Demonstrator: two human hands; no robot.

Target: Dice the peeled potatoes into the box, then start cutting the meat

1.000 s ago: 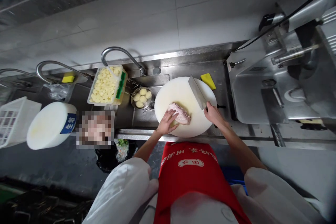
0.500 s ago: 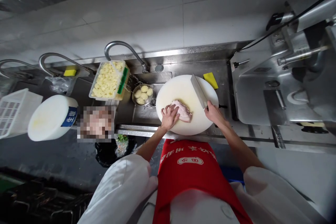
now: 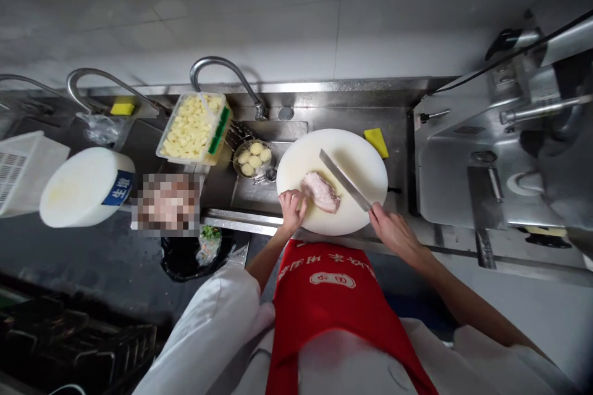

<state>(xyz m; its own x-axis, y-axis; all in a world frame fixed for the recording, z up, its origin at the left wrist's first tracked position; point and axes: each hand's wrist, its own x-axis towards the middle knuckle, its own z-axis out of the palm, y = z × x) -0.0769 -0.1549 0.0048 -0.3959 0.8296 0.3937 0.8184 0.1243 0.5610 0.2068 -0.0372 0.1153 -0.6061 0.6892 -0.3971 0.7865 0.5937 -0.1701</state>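
A pale piece of meat (image 3: 319, 192) lies on a round white cutting board (image 3: 296, 154) that sits over the sink. My right hand (image 3: 393, 231) grips the handle of a cleaver (image 3: 343, 179), whose blade is held over the board to the right of the meat and points up and left. My left hand (image 3: 293, 210) is at the left edge of the board, beside the meat and apart from it. Its fingers are curled, and whether anything small is between them is hidden.
Left of the board are a strainer of peeled potatoes (image 3: 252, 158), a faucet (image 3: 227, 65) and a tub of pale cubes (image 3: 192, 129). A yellow sponge (image 3: 376, 142) lies behind the board. Farther left is another round board (image 3: 83, 188); a metal basin (image 3: 445, 179) is at right.
My left hand has come off the meat and moved left, its fingers curling. My right hand has moved slightly right and down, and the cleaver blade has swung left. The camera view has shifted a little.
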